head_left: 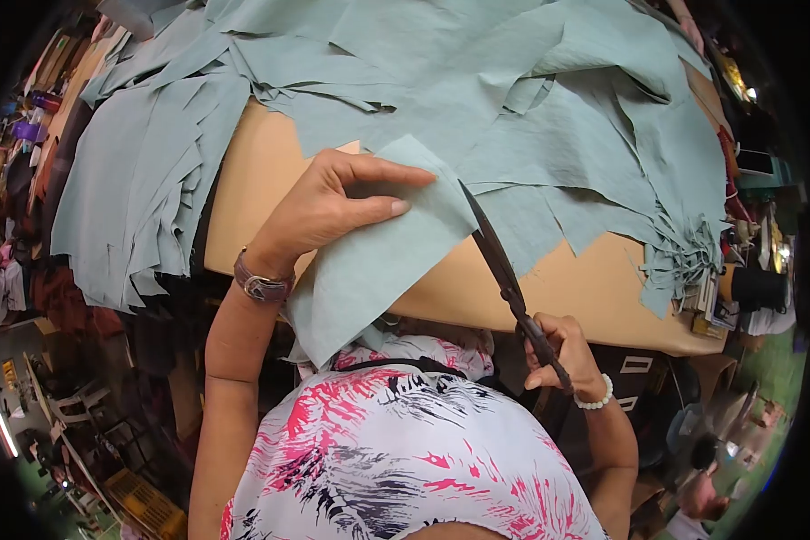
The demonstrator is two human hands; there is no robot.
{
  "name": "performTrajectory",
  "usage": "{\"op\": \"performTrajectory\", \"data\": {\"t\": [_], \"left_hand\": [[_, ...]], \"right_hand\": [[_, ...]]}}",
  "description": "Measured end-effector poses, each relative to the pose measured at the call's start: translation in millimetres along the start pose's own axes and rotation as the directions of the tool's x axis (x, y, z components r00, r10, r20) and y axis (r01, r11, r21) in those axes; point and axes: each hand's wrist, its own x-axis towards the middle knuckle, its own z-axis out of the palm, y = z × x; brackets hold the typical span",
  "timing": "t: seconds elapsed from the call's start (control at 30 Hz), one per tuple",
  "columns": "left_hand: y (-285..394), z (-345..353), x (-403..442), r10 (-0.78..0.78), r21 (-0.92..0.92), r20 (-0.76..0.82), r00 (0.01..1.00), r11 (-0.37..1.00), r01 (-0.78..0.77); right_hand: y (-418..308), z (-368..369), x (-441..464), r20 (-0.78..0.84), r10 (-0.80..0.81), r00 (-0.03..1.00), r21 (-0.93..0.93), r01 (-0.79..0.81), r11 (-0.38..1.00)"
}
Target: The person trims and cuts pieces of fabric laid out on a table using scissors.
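Observation:
My left hand [346,198] pinches a pale green piece of fabric [378,270] between thumb and fingers, near its upper edge. The piece hangs over the table's front edge toward my lap. In my right hand [562,355] are dark scissors [499,256], held by the handles with the blades pointing up and away from me. Their tip lies beside the right corner of the fabric piece; whether the blades touch it I cannot tell. Beyond both hands spreads a large heap of the same green fabric [477,81].
A tan tabletop [585,297] shows along the front, under the heap. Layered green pieces [144,198] hang over its left side. Thin cut strips [684,256] bunch at the right edge. A yellow crate [144,504] stands on the floor at lower left.

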Motion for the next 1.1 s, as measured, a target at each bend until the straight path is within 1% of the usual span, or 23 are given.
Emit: {"op": "performTrajectory", "data": {"t": [0.1, 0.4, 0.6, 0.67, 0.87, 1.1], "left_hand": [[-0.7, 1.0, -1.5, -0.003, -0.057, 0.003, 1.0, 0.998, 0.003], [-2.4, 0.8, -3.5, -0.021, -0.076, 0.003, 1.0, 0.997, 0.021], [-0.8, 2.6, -4.5, -0.053, -0.066, -0.001, 0.999, 0.996, 0.052], [-1.6, 2.7, -4.9, -0.036, -0.055, -0.002, 0.999, 0.998, 0.036], [0.6, 1.4, -5.6, -0.04, -0.045, 0.002, 0.999, 0.998, 0.04], [1.5, 0.4, -6.1, -0.049, -0.063, -0.019, 0.999, 0.997, 0.048]], "right_hand": [[3.4, 1.3, 2.1, 0.0, -0.006, 1.0, 0.0, 0.006, 1.0], [6.6, 1.1, 7.4, 0.0, -0.039, 0.999, -0.014, 0.039, 0.999], [5.3, 1.8, 9.6, 0.023, -0.047, 0.999, -0.015, 0.047, 0.999], [6.8, 2.1, 9.9, 0.028, -0.054, 0.998, -0.022, 0.055, 0.998], [6.0, 3.6, 8.2, 0.015, -0.039, 0.999, -0.005, 0.039, 0.999], [10.1, 4.0, 4.3, -0.017, -0.026, 1.0, -0.034, 0.026, 0.999]]}}
